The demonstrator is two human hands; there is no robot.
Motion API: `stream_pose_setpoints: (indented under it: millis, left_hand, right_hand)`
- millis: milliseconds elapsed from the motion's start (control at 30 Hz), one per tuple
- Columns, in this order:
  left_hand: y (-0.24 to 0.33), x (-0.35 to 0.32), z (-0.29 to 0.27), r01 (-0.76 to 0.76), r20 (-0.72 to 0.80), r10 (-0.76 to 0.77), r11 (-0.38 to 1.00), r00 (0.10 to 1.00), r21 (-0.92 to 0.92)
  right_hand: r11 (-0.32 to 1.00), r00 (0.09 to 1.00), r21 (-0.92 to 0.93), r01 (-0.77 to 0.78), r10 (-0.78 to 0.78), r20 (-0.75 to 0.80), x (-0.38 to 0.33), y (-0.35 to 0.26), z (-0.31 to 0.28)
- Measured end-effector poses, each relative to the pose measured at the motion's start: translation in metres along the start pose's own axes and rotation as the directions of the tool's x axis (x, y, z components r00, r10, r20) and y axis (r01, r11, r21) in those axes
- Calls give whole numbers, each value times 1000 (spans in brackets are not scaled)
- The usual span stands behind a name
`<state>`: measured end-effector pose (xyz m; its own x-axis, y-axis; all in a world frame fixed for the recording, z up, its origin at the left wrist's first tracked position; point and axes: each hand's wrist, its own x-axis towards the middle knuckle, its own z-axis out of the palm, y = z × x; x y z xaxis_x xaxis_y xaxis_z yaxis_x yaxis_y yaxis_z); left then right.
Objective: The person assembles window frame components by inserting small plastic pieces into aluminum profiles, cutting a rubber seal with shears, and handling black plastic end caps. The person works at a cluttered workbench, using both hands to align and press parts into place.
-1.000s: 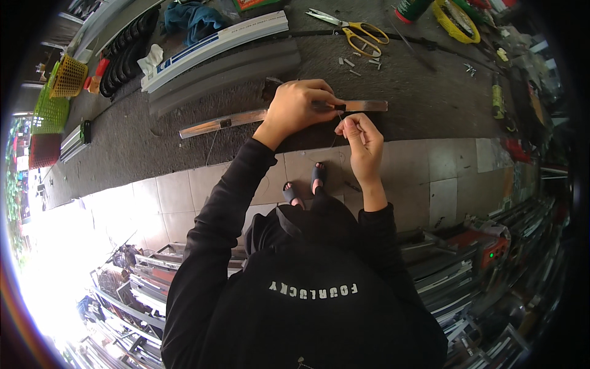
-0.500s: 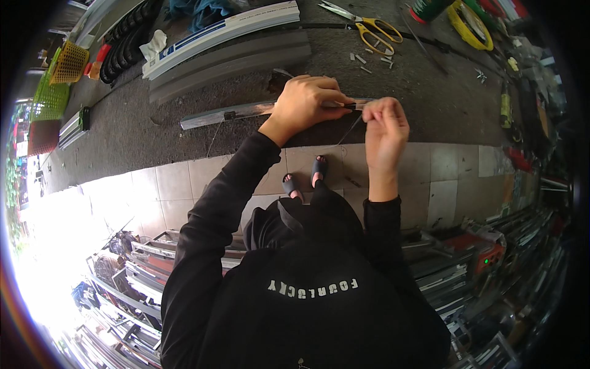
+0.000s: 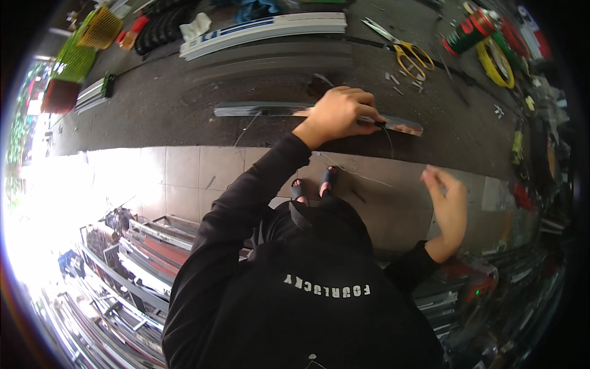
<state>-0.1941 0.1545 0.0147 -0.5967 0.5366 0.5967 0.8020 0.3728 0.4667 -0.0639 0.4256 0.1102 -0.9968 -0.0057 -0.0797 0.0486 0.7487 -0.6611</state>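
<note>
The right hand (image 3: 447, 206) has drawn back from the metal strip (image 3: 270, 109) toward the near right, fingers loosely open, holding nothing. The left hand (image 3: 337, 115) grips the strip, which lies left-to-right on the tabletop (image 3: 184, 117).

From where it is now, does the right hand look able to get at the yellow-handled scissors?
Probably yes, with a long stretch: the right hand is free in the air, and bare dark ground lies between it and the yellow-handled scissors; only the metal strip end lies near that path.
</note>
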Motion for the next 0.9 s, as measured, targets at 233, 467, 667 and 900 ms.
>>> stream_pose_setpoints:
  millis: [233, 467, 667, 900]
  left_hand:
    - [12, -4, -24, 17, 10, -18, 997, 1000, 73]
    - [65, -128, -99, 833, -696, -532, 524, 483, 178]
    - [64, -157, -78, 823, -629, -555, 497, 545, 274]
    - [62, -157, -80, 761, -659, -488, 617, 572, 203]
  right_hand:
    - [926, 903, 14, 378, -366, -225, 95, -22, 121]
    - [882, 853, -222, 416, -463, -240, 80, -37, 135]
    - [717, 719, 88, 691, -672, -177, 71, -109, 200]
    - [682, 674, -20, 731, -726, -137, 79, -120, 233]
